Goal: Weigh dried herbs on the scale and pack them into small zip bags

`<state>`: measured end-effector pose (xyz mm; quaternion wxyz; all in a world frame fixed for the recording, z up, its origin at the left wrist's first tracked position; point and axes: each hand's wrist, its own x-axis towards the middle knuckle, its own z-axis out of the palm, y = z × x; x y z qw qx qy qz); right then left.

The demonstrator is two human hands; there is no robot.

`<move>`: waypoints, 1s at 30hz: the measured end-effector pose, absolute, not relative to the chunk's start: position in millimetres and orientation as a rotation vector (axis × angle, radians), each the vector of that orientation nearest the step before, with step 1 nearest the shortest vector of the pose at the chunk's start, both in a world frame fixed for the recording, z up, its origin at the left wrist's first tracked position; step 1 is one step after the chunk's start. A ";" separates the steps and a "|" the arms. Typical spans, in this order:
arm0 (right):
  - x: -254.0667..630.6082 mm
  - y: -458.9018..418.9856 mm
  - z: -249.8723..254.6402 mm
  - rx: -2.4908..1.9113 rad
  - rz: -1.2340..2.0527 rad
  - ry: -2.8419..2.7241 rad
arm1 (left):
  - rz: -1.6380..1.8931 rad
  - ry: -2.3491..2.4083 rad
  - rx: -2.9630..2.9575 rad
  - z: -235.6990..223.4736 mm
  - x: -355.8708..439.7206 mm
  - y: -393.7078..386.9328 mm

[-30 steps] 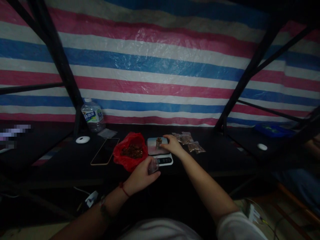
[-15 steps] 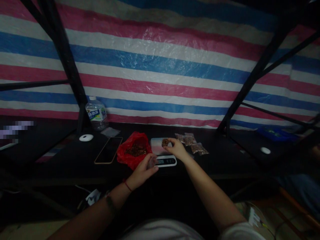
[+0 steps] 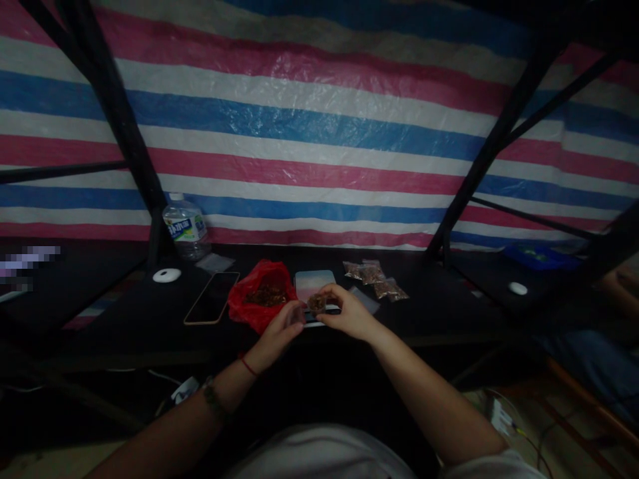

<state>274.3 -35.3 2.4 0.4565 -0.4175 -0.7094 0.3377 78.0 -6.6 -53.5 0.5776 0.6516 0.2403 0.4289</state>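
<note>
Holding a small clear cup of brown bits between thumb and fingers, the right hand has it over the near part of a digital scale; we judge the step in hand to be handling a filled portion at the scale. We can't tell whether the cup's base touches the scale. The left hand is curled round a clear container, and we can't make out if it is a second cup or a lid. The hands are close together, fingertips near each other, each closed on its own piece. Just left of the scale we have a red plastic bag, mouth open, with more brown bits inside. Right of the scale lie filled zip bags in a loose cluster, plus a flat clear bag near the right wrist. Farther left we note a phone lying flat, a white rounded device and a labelled plastic bottle, upright. As we judge it, moving the cup calls for a light grip and a level rim, since the bits sit near the top and could spill. The scale's display is mostly covered, no reading legible.
</note>
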 end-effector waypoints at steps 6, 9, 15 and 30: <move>273.3 -40.9 11.5 -1.010 0.857 -1.796 | 0.932 0.453 1.491 -50.9 81.2 -6.2; 273.8 -42.6 13.7 -1.044 0.817 -1.805 | 0.911 0.472 1.551 -57.0 79.9 -2.3; 272.0 -43.3 12.7 -1.054 0.848 -1.822 | 0.940 0.473 1.610 -61.3 77.9 -0.6; 271.9 -43.6 10.2 -0.965 1.075 -1.681 | 0.882 0.539 1.564 -45.9 74.4 -11.7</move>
